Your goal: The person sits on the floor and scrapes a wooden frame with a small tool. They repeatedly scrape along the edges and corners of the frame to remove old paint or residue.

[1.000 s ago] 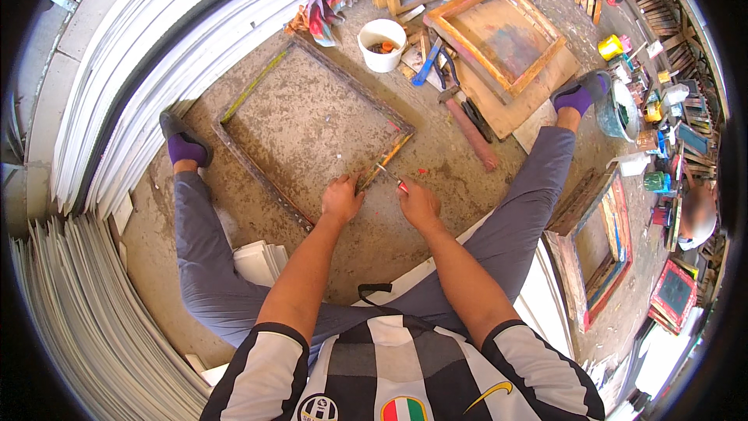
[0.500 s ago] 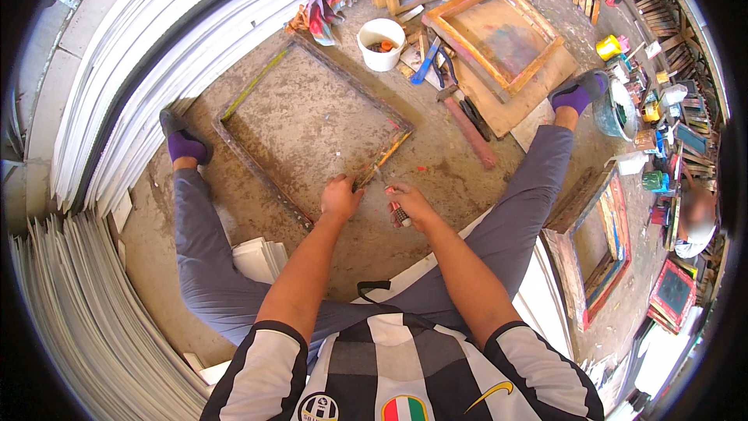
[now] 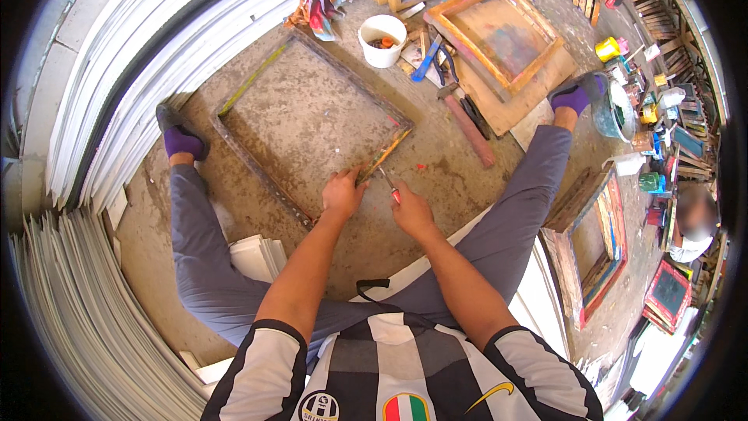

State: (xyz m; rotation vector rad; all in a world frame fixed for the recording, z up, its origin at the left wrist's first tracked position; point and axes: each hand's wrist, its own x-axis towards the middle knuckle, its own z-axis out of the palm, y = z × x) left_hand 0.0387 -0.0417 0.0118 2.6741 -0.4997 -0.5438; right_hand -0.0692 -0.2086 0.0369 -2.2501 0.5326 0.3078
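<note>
A large dark wooden frame (image 3: 261, 162) lies on the concrete floor between my legs, its bars stained with paint. My left hand (image 3: 343, 193) is closed over its near right bar, fingers wrapped on the wood. In my right hand (image 3: 411, 210) is a screwdriver (image 3: 394, 189) with a red handle, mostly hidden by the fist. Its thin metal shaft points up and left to the outer edge of that bar, close to my left fingers. Whether the tip touches the wood, I cannot tell.
Beyond the frame stand a white bucket (image 3: 382, 40), a blue-handled tool (image 3: 426, 61), pliers (image 3: 448, 66) and a hammer (image 3: 467, 129). A second wooden frame (image 3: 499, 35) rests on a brown board. White sheets (image 3: 179, 54) are stacked at left. Another person (image 3: 692, 226) is at far right.
My right hand has turned, so the screwdriver's handle end no longer shows below the fist and its red front part does. My left hand stays on the frame.
</note>
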